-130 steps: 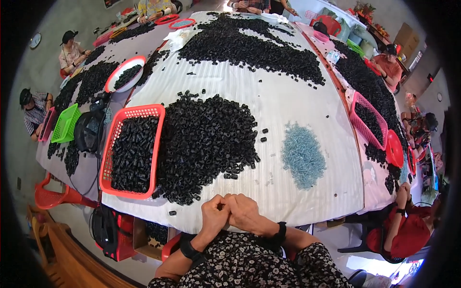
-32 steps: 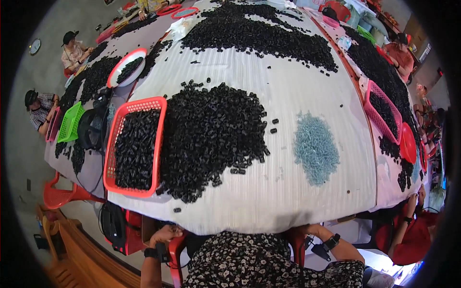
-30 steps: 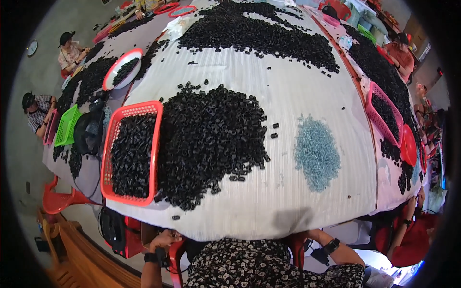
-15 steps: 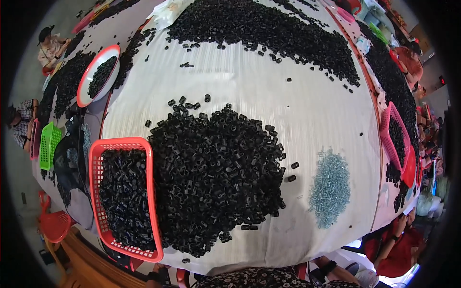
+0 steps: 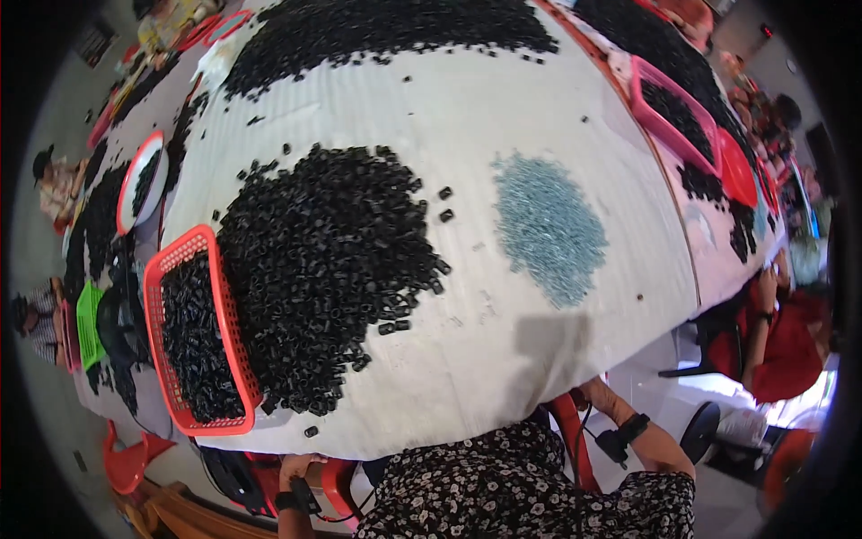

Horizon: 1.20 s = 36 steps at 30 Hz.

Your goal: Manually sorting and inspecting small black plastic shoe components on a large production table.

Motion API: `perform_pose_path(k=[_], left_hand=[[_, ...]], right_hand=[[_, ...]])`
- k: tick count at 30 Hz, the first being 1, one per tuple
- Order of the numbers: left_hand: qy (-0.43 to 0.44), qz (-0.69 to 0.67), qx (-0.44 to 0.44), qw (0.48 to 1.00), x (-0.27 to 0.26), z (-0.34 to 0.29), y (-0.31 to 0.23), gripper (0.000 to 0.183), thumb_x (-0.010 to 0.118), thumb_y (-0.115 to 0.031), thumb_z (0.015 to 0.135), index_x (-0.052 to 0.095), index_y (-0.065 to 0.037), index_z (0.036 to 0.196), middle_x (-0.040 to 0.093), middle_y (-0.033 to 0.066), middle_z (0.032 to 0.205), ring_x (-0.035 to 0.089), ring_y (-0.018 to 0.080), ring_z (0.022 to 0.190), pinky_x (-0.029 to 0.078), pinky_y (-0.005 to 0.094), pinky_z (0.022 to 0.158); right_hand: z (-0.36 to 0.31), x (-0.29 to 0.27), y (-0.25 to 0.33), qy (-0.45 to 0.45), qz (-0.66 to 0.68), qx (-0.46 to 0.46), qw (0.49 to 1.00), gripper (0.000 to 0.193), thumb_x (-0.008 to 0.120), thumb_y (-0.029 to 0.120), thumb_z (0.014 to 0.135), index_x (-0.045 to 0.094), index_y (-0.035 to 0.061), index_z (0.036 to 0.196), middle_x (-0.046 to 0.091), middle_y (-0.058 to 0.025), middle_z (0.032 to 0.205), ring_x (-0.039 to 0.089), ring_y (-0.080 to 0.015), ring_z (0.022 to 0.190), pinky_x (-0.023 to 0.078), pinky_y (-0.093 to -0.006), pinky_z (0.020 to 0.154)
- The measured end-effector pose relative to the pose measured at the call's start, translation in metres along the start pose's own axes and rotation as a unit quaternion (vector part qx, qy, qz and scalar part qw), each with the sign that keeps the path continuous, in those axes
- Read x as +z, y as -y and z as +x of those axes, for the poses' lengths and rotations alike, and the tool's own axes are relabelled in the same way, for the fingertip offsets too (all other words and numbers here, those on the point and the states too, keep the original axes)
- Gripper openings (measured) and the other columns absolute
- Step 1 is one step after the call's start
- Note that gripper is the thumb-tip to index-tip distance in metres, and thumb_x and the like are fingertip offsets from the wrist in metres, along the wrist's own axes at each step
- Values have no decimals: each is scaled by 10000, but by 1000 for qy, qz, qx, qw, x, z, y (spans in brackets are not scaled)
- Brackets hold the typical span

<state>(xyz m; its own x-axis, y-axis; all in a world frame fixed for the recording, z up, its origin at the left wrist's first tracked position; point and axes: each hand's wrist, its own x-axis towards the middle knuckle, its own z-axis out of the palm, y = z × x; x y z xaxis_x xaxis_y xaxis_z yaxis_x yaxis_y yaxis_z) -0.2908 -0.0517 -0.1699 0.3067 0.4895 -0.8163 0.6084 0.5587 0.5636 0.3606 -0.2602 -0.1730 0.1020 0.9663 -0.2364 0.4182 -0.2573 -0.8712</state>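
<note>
My left hand [image 5: 301, 465] is down past the table's near edge, its fingers closed over the arm of a red chair [image 5: 338, 488]. Across my lap, my right hand [image 5: 593, 393] grips the other red chair arm [image 5: 569, 420] in the same way. Each wrist wears a black band with a cable. On the white-covered table [image 5: 386, 418] lies a big heap of small black plastic caps [image 5: 323, 260]. Left of it, a red slotted basket [image 5: 223, 323] holds more black pieces. A pile of small clear bluish pieces [image 5: 549, 229] lies to the right.
A long bank of black pieces [image 5: 404, 27] covers the far end. Beyond the right seam stand a pink basket [image 5: 642, 85] and a red basin [image 5: 738, 171]. A white-and-red bowl [image 5: 154, 199] and a green basket [image 5: 88, 314] are on the left. A person in red [image 5: 786, 332] sits at right.
My view has tilted and swung right, so the table items sit further left and higher. More of my lap, both forearms and hands now show at the lower edge.
</note>
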Motion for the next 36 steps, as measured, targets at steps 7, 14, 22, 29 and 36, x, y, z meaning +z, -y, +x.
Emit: perform_pose_path(k=[7,14,22,29,36], left_hand=[[-44,35,16,998,40,-37,-114,354,599,-66,831,526,22,1166,620,123,1084,608,227,969,492,339,832],[14,-118,150,981,113,-57,-159,395,581,-247,882,535,79,1098,621,175,1014,608,250,910,484,375,832],[45,-145,113,982,145,-48,-173,438,436,-304,961,488,103,1111,632,217,922,629,289,815,499,382,746],[-5,-145,103,984,147,-64,-189,481,558,-318,879,506,109,1094,638,223,880,630,283,792,510,371,719],[-30,-144,85,986,142,-63,-185,456,555,-279,874,495,112,1102,638,230,878,636,303,762,519,384,704]], right_hand=[[-16,-19,73,17,294,272,916,226,559,217,899,538,4,970,419,30,529,369,-61,392,261,-232,352],[-16,-33,48,8,338,159,928,301,599,266,733,600,-1,872,575,-37,637,438,-63,435,353,-219,401],[-12,-34,20,12,267,155,951,389,583,346,832,636,1,659,448,2,434,428,-79,404,309,-236,414],[-2,-53,32,53,294,170,939,293,601,280,792,629,10,682,601,-51,595,504,-99,467,392,-255,455],[6,-42,-2,172,243,242,924,367,542,342,872,652,17,740,484,-24,416,448,-82,391,361,-225,462]])
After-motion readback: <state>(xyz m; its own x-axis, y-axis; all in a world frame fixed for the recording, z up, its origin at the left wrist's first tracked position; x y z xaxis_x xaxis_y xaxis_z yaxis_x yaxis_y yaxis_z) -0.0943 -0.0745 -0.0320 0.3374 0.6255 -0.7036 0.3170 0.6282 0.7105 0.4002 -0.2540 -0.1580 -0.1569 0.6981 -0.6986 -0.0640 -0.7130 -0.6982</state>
